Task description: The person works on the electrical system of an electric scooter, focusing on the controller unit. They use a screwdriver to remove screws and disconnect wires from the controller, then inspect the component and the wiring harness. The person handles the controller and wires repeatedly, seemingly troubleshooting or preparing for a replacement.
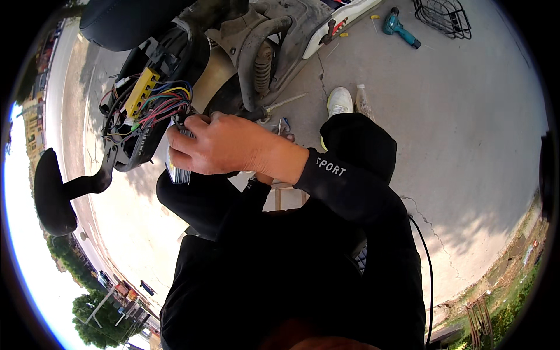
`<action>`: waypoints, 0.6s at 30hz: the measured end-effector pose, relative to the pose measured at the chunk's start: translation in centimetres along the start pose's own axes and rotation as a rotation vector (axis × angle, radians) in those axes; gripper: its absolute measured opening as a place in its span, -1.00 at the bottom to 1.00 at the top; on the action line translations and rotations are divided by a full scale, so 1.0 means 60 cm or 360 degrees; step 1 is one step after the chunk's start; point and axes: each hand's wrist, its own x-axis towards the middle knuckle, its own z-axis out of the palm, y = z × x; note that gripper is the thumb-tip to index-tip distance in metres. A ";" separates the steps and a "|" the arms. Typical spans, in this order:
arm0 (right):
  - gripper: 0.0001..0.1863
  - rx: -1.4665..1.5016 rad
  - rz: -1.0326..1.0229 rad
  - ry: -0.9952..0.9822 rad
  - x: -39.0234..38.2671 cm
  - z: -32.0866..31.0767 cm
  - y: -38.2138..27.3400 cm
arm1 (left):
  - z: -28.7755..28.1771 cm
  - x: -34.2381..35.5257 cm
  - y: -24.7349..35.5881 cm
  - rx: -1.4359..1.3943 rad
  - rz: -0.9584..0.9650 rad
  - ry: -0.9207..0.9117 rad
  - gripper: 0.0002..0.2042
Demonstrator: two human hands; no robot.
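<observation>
My right hand (224, 146) reaches across to a finned silver metal box (178, 174), its fingers curled over the end where coloured wires (166, 108) gather. The wires run to a yellow multi-slot block (142, 92) in an open black scooter housing (146, 146). Behind my right hand, my left hand (265, 178) is mostly hidden; a few bent fingertips show beside a small metal tool with blue (284, 125), and what they grip is unclear.
Scooter frame with spring shock (262, 67) above; black footrest or pad (52, 192) at left; teal cordless drill (399, 29), black wire basket (443, 17), plastic bottle (363, 102) and white shoe (339, 102) on concrete. A black cable (429, 262) runs down at right.
</observation>
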 end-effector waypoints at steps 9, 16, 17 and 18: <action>-0.75 -0.0180 -0.0133 -0.0248 -0.011 -0.050 0.015 | 0.047 -0.314 0.347 -0.0991 0.0827 -0.0136 -0.18; -0.66 -0.0195 0.0266 -0.0250 -0.015 -0.077 0.037 | 0.044 -0.270 0.405 -0.0532 0.0669 -0.0339 -0.44; -0.66 0.0008 0.0524 -0.0187 -0.018 -0.092 0.048 | 0.065 -0.267 0.418 -0.0466 0.0601 -0.0377 -0.47; -0.66 0.0218 0.0775 -0.0125 -0.018 -0.106 0.061 | 0.088 -0.265 0.428 -0.0401 0.0540 -0.0407 -0.50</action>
